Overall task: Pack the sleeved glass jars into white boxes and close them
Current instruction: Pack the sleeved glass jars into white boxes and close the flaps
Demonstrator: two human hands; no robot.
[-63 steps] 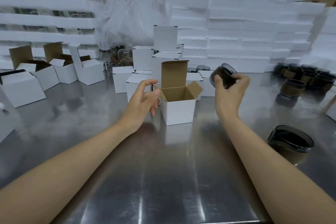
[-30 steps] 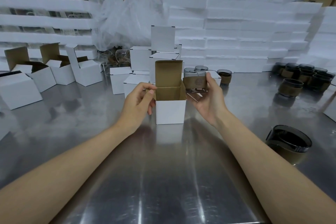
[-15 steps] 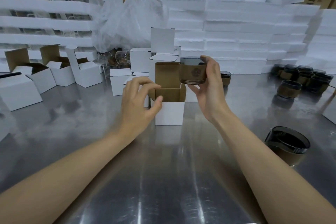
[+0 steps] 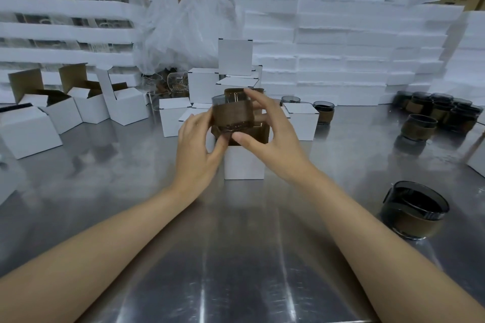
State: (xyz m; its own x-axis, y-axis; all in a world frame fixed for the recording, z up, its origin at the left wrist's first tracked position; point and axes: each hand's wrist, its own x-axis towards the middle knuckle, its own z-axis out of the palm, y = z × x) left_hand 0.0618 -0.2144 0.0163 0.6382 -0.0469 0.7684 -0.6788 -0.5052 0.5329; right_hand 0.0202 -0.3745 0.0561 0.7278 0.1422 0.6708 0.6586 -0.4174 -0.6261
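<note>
Steel surface (image 4: 244, 257) backed by stacked white foam slabs (image 4: 354, 60), with folded white boxes (image 4: 126, 106) at far left, some open and some closed. Sleeved glass jars (image 4: 435, 110) clustered at far right, one more jar (image 4: 414, 211) alone at near right. Dead centre, an open white box (image 4: 244, 162), lid flap raised behind, brown side flaps showing at the mouth. Directly above that mouth, a sleeved jar (image 4: 232, 113), upright, long axis vertical and roughly in line with the box cavity, base just at or barely inside the rim; hard to tell which. Right hand (image 4: 270, 134) wrapped round the jar, fingers over the far side and top, thumb low at the front. Left hand (image 4: 196, 144) curled at the box's left edge, fingertips against the jar's lower left and the side flap; exact hold not clear. Both hands equally near, one either side. Likely next: straight down into the box, keeping the jar square to the opening so the flaps stay out of the way.
</note>
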